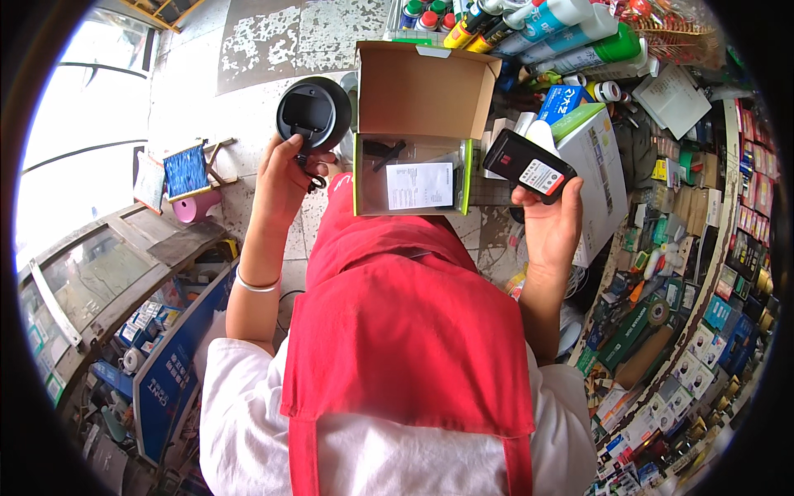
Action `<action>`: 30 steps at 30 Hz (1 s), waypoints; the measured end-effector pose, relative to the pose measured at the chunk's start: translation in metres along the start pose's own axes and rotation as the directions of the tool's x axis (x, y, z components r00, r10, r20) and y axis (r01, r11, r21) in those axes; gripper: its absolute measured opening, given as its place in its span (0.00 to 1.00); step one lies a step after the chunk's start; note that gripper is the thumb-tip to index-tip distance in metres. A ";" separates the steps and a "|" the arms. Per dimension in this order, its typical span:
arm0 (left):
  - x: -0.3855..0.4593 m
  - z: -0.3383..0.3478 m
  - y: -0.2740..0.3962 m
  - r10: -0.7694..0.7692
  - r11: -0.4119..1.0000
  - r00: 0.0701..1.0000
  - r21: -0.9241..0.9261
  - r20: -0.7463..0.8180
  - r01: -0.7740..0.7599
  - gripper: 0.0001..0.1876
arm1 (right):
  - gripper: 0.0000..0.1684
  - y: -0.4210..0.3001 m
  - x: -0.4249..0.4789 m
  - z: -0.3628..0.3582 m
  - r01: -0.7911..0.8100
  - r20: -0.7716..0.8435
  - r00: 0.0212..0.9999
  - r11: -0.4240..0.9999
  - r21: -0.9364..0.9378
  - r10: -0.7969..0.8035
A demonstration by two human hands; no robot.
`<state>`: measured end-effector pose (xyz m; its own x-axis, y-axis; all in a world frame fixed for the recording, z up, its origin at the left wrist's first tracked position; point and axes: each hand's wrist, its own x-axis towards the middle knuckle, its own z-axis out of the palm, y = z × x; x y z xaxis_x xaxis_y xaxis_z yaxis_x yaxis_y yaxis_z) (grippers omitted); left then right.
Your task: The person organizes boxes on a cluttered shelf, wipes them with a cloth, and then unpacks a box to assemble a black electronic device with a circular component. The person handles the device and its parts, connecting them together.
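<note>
My left hand (pixel 282 170) holds a round black plastic device (pixel 313 115) with a recessed compartment facing up; a short black cable hangs by the fingers. In my right hand (pixel 549 223) is a flat black rectangular battery-like piece (pixel 529 166) with a white and orange label, tilted, held at its lower end. Between the hands lies an open cardboard box (pixel 427 93) with its lid raised and a green-edged tray part nearest me. A printed white paper (pixel 420 186) and a small black part (pixel 389 156) rest inside it.
A white and green carton (pixel 598 180) stands right of the box, with spray cans (pixel 552 31) beyond. Crowded shelves of packaged goods (pixel 695 366) curve along the right. At left are a glass-topped counter (pixel 99 279), a blue sign board (pixel 167 384) and a folding stool (pixel 186 170).
</note>
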<state>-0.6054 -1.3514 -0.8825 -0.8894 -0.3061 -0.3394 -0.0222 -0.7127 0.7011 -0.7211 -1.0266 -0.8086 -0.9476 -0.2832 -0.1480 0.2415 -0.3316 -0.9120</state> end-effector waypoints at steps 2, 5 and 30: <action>-0.002 -0.002 -0.001 -0.027 1.000 0.999 0.016 0.029 0.026 0.15 | 0.28 0.008 0.001 -0.002 -0.074 -0.003 0.997 0.993 0.095 0.074; -0.007 0.007 -0.012 -0.099 0.991 0.993 0.101 0.062 0.092 0.19 | 0.32 0.016 0.004 -0.003 -0.151 0.095 0.987 0.952 0.268 0.130; -0.020 0.049 -0.038 -0.313 0.874 0.940 0.430 0.136 0.228 0.26 | 0.32 0.026 0.000 0.011 -0.137 0.072 0.988 0.991 0.005 0.136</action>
<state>-0.6097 -1.2872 -0.8717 -0.8913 0.0208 -0.4529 -0.4187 -0.4211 0.8046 -0.7125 -1.0454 -0.8277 -0.8884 -0.3898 -0.2425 0.3698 -0.2946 -0.8812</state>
